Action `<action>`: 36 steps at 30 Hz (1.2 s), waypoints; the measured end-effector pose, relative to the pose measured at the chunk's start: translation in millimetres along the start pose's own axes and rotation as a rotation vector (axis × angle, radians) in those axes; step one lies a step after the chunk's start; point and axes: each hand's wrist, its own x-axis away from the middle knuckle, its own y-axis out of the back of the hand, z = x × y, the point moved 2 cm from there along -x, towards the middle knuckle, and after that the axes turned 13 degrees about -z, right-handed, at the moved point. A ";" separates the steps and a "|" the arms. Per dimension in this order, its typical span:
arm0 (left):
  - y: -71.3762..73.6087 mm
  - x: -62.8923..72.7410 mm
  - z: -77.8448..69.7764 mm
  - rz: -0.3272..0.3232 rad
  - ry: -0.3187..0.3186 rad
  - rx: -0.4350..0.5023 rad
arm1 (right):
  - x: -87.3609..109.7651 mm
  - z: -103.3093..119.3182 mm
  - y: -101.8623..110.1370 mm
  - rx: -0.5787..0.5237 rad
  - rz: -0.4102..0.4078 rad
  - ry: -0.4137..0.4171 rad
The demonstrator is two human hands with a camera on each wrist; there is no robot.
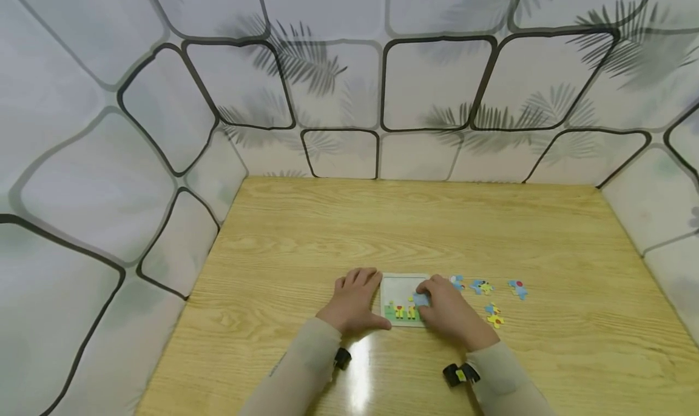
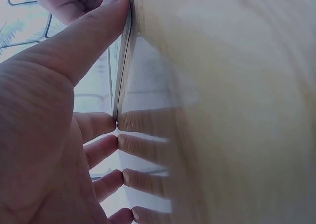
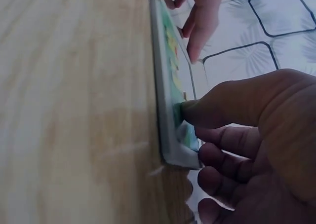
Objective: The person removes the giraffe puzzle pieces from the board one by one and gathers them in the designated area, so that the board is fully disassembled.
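A small jigsaw tray [image 1: 401, 285] with a pale rim lies on the table, its bottom strip filled with green and yellow pieces. My left hand [image 1: 351, 304] is spread along the tray's left side, thumb at the near left corner and fingertips down on the tabletop. At the tray's right side my right hand [image 1: 450, 310] pinches a light blue jigsaw piece [image 1: 420, 299] between thumb and index finger, low over the picture. In the right wrist view, the right thumb [image 3: 195, 110] presses down inside the tray rim [image 3: 165, 140]; the other fingers curl beside its corner.
Several loose blue and yellow jigsaw pieces [image 1: 482, 287] lie to the right of the tray, one with a red spot [image 1: 517, 289] farthest out. The wooden table [image 1: 327, 222] meets patterned cloth walls [image 1: 431, 88] at the back and sides.
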 end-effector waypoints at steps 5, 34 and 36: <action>0.5 -0.4 -0.9 0.005 0.006 0.005 | -6.1 -2.6 1.7 -0.071 0.058 -0.069; 1.1 0.6 -2.4 0.021 0.026 0.048 | 15.5 -23.4 9.9 -0.209 -0.126 -0.050; 0.8 0.9 -1.9 0.020 0.023 0.050 | 17.1 -27.4 10.6 -0.235 -0.129 -0.104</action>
